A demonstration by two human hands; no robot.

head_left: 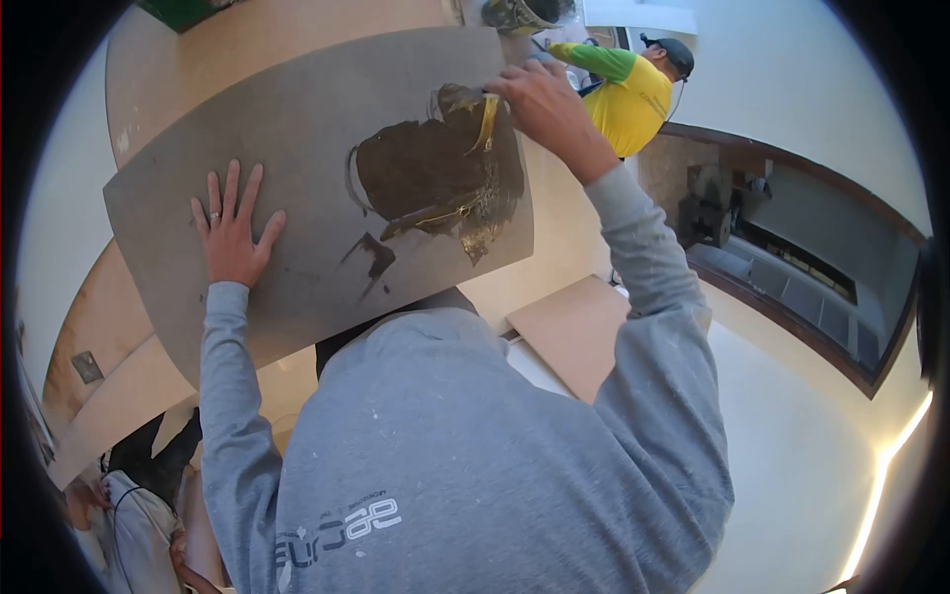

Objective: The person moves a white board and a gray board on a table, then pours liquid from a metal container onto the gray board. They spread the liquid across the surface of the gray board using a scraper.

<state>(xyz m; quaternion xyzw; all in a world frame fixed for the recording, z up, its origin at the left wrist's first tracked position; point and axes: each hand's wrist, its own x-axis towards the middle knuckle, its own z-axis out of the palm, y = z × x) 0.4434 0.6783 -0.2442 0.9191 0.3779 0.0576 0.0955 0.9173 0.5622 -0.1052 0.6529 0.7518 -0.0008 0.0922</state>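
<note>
A large grey sheet [297,129] lies before me with a patch of dark, wet glue [411,163] spread on its right part. My left hand [235,233] rests flat on the sheet's left side, fingers spread, a ring on one of them. Over the sheet's upper right edge, my right hand [549,107] has its fingers closed on a thin, glue-coated spreader [488,121]. The spreader is tilted with its blade at the glue; the fingers partly hide its upper end. Shiny glue strings and runs [480,233] trail below it.
A smeared bucket [529,14] stands at the top, beyond my right hand. Close by is a co-worker [633,94] in a yellow and green shirt. Another person [139,525] is at lower left. A tan board [574,332] lies right of the sheet, near a dark-framed opening [792,262].
</note>
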